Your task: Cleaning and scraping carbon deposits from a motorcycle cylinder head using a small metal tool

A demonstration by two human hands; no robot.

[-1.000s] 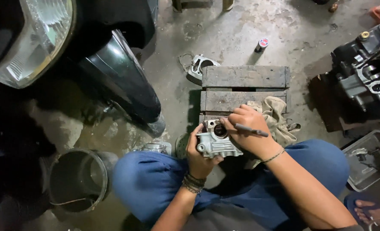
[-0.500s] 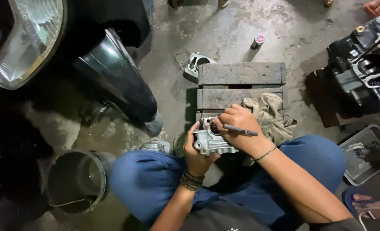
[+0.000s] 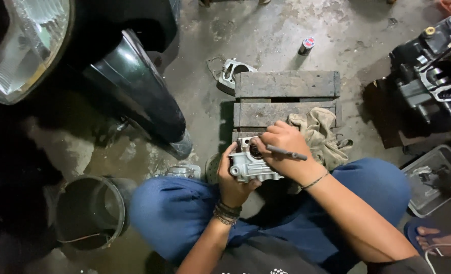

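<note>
A silver metal engine part (image 3: 251,165) rests between my knees, just in front of a low wooden block (image 3: 285,99). My left hand (image 3: 234,178) grips its left side from below. My right hand (image 3: 284,150) lies over the top of the part and holds a thin dark tool (image 3: 286,152) whose shaft sticks out to the right. A dirty beige rag (image 3: 321,135) lies on the block right beside my right hand.
A motorcycle fender (image 3: 139,96) and headlight (image 3: 25,45) fill the upper left. A dark bucket (image 3: 88,210) stands lower left. An engine block (image 3: 433,81) sits at right above a metal tray (image 3: 431,180). A gasket part (image 3: 230,73) and small can (image 3: 306,45) lie beyond the block.
My right hand with the tool has shifted slightly left over the engine part. The view has drifted a little; the left hand keeps its grip.
</note>
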